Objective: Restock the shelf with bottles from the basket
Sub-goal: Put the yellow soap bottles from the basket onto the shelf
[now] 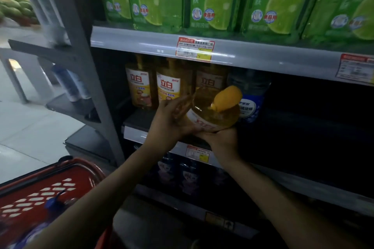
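Far left, low in my view, I've got the red plastic shopping basket (40,194) with a blue-capped bottle (53,202) lying inside it, blurred. Moving across, the grey metal shelf (133,133) comes in, and on it stand two amber detergent bottles with white-and-red labels (139,87), upright, side by side at the left end of the row. Above them runs the upper shelf rail (141,44) with a red-and-yellow price tag (195,48) and a line of tall green lime-printed bottles (218,0) on top.

Now the middle: my left hand (172,121) is up at the shelf front, fingers (179,105) curled round the left side of the amber bottle with the yellow cap (214,111). That bottle is tilted, cap leaning right and toward me, held just in front of the shelf row. My right hand (220,139) is under it, cupping and gripping the base.

Just right of the cap, a dark blue bottle with a white label (251,95) stands on the same shelf; beyond it the shelf is dark.
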Demonstrator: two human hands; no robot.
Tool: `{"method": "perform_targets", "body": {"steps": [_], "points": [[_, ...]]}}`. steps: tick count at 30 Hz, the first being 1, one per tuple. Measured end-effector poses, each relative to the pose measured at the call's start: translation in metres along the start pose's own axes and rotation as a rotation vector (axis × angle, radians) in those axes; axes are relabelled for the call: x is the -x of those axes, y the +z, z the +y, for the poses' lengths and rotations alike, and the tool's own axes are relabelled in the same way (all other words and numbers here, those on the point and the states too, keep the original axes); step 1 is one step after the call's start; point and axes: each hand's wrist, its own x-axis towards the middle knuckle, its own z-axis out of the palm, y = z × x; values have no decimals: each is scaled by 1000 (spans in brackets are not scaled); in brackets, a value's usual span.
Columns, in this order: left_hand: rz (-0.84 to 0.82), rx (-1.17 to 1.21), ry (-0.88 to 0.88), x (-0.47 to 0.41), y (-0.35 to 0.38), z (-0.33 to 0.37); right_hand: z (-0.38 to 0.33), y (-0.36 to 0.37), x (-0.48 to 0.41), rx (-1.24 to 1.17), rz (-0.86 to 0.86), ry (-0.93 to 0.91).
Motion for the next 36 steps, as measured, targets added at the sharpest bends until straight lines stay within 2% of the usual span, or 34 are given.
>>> {"method": "perform_targets", "body": {"steps": [4,6,13,19,30,36], "points": [[71,129,-131,-2,23,-19,3,5,-6,78,161,-17],[88,178,-140,-3,35,-24,3,6,-11,156,224,-48],[177,366,-165,-21,57,-37,6,16,-26,333,303,-64],[161,423,-146,-33,65,-34,4,24,-37,407,293,-28],[179,488,-223,-37,67,-39,9,28,-45,450,251,-60],[107,454,-298,-39,56,-43,9,32,-45,343,286,-48]]}}
